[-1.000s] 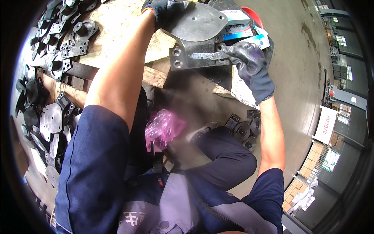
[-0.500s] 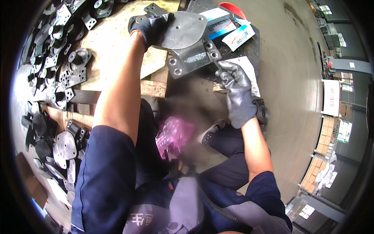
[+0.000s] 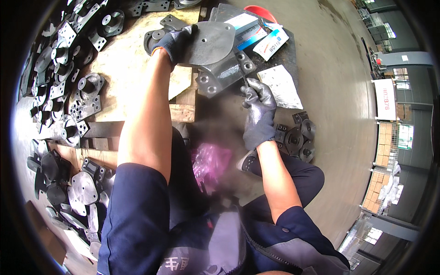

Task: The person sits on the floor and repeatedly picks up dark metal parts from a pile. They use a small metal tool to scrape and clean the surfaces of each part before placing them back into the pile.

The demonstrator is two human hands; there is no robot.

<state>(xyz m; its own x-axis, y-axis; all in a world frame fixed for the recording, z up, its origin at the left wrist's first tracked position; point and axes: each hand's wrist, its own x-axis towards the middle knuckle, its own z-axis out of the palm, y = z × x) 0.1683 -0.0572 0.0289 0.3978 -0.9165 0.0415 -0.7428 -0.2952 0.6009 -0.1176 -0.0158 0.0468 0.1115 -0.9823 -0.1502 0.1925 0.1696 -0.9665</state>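
Both my hands wear dark grey coated gloves. My left hand (image 3: 178,42) is closed on the left edge of a metal bracket (image 3: 208,43), which has a rounded flat plate on top and a thick lower part with holes at both ends. The bracket is tilted, its plate facing up. My right hand (image 3: 260,110) is closed in a pinch round a thin dark rod-like tool (image 3: 246,82), whose tip reaches the bracket's lower right edge. Its exact kind is too small to tell. Behind the left hand lies another bracket (image 3: 158,35).
Many similar metal parts (image 3: 87,87) crowd the left of the wooden board (image 3: 133,55), with more piled below. Blue and white boxes (image 3: 270,43), a red bowl (image 3: 261,11) and white paper (image 3: 280,85) lie right. Pink plastic (image 3: 211,165) lies between my legs; several parts (image 3: 295,140) rest on the floor.
My right hand has moved slightly left and down along the bracket's lower right edge with the tool. The left hand keeps its hold. The view has shifted, showing more floor parts at right.
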